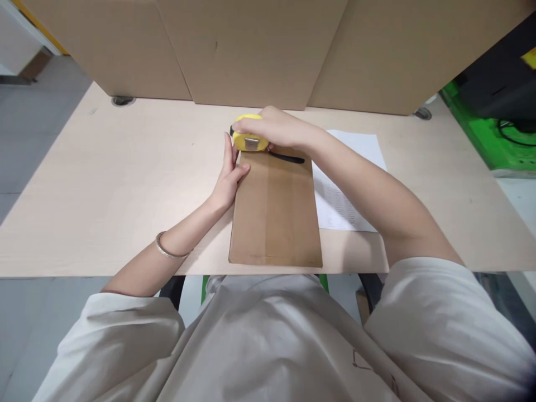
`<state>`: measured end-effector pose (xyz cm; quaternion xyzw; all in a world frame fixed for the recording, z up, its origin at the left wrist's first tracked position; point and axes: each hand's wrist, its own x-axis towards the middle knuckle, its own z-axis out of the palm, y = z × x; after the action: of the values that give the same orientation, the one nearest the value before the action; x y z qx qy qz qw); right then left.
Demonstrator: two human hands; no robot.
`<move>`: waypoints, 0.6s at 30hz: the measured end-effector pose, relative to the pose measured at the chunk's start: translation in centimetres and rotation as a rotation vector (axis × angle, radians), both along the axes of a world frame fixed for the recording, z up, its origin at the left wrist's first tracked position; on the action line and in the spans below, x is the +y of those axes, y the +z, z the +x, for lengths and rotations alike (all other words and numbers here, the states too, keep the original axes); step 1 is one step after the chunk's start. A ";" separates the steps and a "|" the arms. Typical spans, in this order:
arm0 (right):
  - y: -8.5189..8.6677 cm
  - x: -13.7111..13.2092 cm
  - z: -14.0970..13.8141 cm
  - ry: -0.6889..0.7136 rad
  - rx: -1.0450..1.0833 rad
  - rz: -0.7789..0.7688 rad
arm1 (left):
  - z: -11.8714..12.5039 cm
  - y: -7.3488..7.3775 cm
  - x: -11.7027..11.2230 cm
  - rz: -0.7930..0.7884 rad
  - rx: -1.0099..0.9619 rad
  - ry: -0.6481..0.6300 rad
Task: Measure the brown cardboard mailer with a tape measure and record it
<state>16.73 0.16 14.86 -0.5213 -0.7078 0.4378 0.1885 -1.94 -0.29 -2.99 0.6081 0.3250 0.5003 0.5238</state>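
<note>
A flat brown cardboard piece [276, 215] lies lengthwise on the pale wooden table [104, 184] in front of me. My right hand [276, 127] is closed round a yellow tape measure [248, 137] at the cardboard's far left corner; a black strap [288, 158] trails from it over the cardboard. My left hand [228, 178] rests with stretched fingers against the cardboard's left edge, thumb on top of it, fingertips just below the tape measure.
A white printed sheet [349, 184] lies under the cardboard's right side. Large cardboard panels [251, 50] stand along the table's back edge. A green object [481, 125] with black cables sits off the table at the right. Two cable grommets are set in the far corners.
</note>
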 end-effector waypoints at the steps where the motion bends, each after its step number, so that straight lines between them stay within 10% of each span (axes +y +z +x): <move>1: -0.4 0.1 0.7 -0.031 0.070 0.024 | -0.2 0.1 0.0 -0.061 0.020 0.012; 7: -3.5 1.5 6.9 -0.194 0.477 0.071 | -3.1 3.9 -6.7 -0.123 0.221 0.096; 13: -6.4 1.1 9.1 -0.402 0.454 -0.022 | -5.6 2.9 -19.3 0.781 0.347 0.052; 18: -7.2 0.7 9.1 -0.489 0.439 0.013 | -4.3 0.8 -23.2 0.479 0.588 0.381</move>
<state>25.83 0.83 7.67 -0.5677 -0.5069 0.4772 0.4393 -6.28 -23.46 -2.20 0.7585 0.4416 0.4548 0.1509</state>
